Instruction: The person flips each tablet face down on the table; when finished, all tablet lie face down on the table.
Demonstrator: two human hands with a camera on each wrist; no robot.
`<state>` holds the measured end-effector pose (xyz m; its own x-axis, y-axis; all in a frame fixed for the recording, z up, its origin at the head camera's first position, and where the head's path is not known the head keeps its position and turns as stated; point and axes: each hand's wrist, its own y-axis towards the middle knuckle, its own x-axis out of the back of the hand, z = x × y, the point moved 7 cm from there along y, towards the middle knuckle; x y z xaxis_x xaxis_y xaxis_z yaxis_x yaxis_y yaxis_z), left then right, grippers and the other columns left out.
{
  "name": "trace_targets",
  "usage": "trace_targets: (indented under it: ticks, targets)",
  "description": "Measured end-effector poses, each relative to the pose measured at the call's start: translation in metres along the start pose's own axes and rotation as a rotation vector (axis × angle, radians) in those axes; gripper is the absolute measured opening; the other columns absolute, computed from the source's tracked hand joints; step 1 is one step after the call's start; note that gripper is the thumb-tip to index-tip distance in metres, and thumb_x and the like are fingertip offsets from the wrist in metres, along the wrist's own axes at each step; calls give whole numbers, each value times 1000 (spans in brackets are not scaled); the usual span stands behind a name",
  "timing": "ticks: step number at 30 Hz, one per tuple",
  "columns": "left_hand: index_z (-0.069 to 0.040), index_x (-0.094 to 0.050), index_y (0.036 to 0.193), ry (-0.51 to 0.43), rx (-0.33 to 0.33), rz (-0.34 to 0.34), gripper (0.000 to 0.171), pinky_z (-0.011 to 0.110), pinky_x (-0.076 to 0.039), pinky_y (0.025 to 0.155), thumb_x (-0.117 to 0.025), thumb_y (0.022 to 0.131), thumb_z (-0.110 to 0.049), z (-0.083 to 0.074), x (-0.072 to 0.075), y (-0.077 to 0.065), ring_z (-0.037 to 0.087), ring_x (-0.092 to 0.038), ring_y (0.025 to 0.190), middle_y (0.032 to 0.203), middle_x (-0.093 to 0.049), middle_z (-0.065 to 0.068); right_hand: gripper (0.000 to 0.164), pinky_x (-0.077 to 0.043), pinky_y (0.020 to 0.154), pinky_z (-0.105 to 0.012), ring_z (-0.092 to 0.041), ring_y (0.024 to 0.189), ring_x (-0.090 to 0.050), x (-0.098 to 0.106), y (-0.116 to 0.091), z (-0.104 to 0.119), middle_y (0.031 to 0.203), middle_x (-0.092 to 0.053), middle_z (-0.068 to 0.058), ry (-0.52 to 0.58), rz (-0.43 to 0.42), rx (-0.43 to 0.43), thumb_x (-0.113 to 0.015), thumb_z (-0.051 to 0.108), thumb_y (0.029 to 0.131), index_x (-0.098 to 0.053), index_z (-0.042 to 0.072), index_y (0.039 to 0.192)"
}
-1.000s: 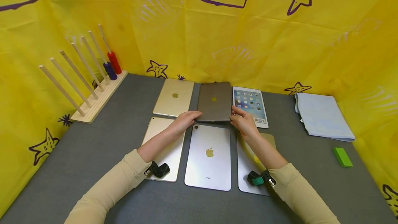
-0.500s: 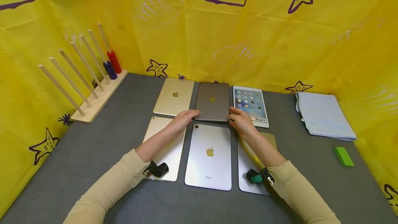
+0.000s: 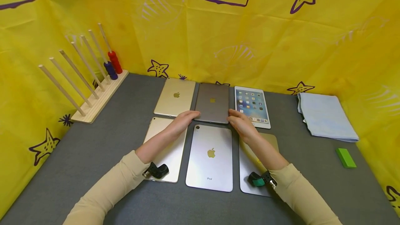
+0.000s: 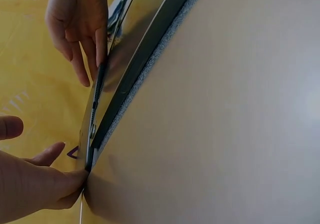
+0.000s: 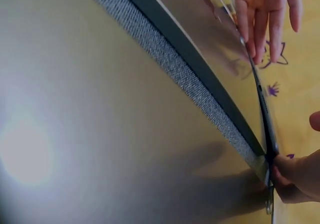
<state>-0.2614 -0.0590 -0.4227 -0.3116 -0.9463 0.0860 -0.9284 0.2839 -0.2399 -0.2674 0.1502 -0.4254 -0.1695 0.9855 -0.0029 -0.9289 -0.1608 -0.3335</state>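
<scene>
A dark grey tablet (image 3: pixel 212 101) lies back side up in the middle of the far row, its gold logo showing. My left hand (image 3: pixel 181 124) holds its near left corner, the thumb along the edge. At its near right corner, my right hand (image 3: pixel 244 126) holds the edge between thumb and fingers. Each wrist view shows the tablet edge-on: my left hand (image 4: pixel 40 184) touches it in the left wrist view, my right hand (image 5: pixel 300 176) in the right one. Some fingertips are hidden.
Around it lie a gold tablet (image 3: pixel 175 96), a small white tablet (image 3: pixel 252 103), a silver tablet (image 3: pixel 209 162), a pale tablet (image 3: pixel 168 169) and another silver-gold tablet (image 3: pixel 268 140). A wooden peg stand (image 3: pixel 100 96), a folded blue cloth (image 3: pixel 326 117) and a green block (image 3: pixel 346 158) sit outward.
The dark grey tablet has shifted slightly left and a little nearer, away from the small white tablet. My right hand has moved left with it; my left hand has shifted slightly.
</scene>
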Motion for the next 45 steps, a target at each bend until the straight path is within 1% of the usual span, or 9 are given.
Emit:
trace_targets:
  ticks: [6, 12, 16, 24, 28, 33, 35, 41, 45]
  targets:
    - [6, -49, 138, 1, 6, -16, 48, 41, -24, 116, -49, 100, -24, 3, 1, 1, 31, -35, 138, 144, -46, 20, 64, -12, 119, -40, -29, 147, -13, -3, -1, -2, 160, -13, -18, -36, 14, -10, -46, 4, 98, -15, -6, 152]
    - [4, -50, 138, 24, 6, -26, 48, 43, -23, 116, -50, 100, -26, 2, 1, 0, 32, -36, 138, 143, -47, 20, 65, -13, 118, -41, -30, 147, -13, -6, -3, -4, 160, -16, -19, -86, 6, -8, -50, 6, 97, -19, -4, 152]
    - [4, -49, 139, 49, 6, -22, 49, 45, -22, 116, -49, 101, -28, 1, 0, 0, 33, -34, 139, 144, -46, 19, 65, -13, 119, -42, -31, 147, -11, -7, -3, -4, 159, -15, -22, -113, 19, 5, -50, 6, 96, -18, -4, 153]
    - [1, -49, 139, 69, 17, -22, 49, 45, -21, 116, -49, 101, -29, -1, 0, -3, 32, -33, 140, 144, -46, 18, 66, -11, 119, -44, -32, 147, -11, -7, -4, -3, 159, -15, -23, -128, 28, 3, -49, 7, 96, -18, -4, 153]
    - [0, -51, 138, 67, 4, -45, 47, 45, -23, 116, -51, 100, -28, -1, 0, -2, 31, -35, 138, 143, -49, 16, 63, -13, 118, -44, -32, 146, -14, -5, -5, -3, 158, -16, -23, -113, 31, 9, -48, 6, 97, -20, -4, 152]
    - [0, -57, 133, 5, -44, -102, 41, 42, -33, 110, -53, 98, -23, -4, 0, 0, 28, -44, 131, 138, -54, 14, 58, -19, 117, -42, -33, 143, -23, 3, -6, 0, 157, -20, -22, -33, 23, 42, -43, 1, 97, -23, -6, 151]
    - [0, -58, 131, -37, -57, -109, 38, 40, -37, 108, -53, 99, -21, -5, -2, 1, 27, -46, 129, 138, -54, 14, 55, -24, 116, -41, -32, 141, -27, 7, -7, 1, 156, -23, -21, -5, 3, 49, -43, 0, 98, -25, -6, 150]
    - [1, -59, 128, -148, -44, -59, 34, 40, -45, 102, -51, 99, -15, -10, -16, 5, 30, -51, 125, 135, -54, 15, 49, -33, 112, -41, -32, 139, -32, 24, -11, 3, 154, -30, -18, 57, -60, 55, -44, 2, 101, -33, -6, 148]
    - [1, -60, 126, -178, -32, -22, 32, 40, -47, 99, -52, 100, -14, -12, -30, 11, 34, -54, 121, 132, -58, 16, 47, -41, 106, -36, -29, 128, -46, 40, -13, 2, 150, -36, -18, 58, -96, 84, -49, 4, 99, -39, -6, 144]
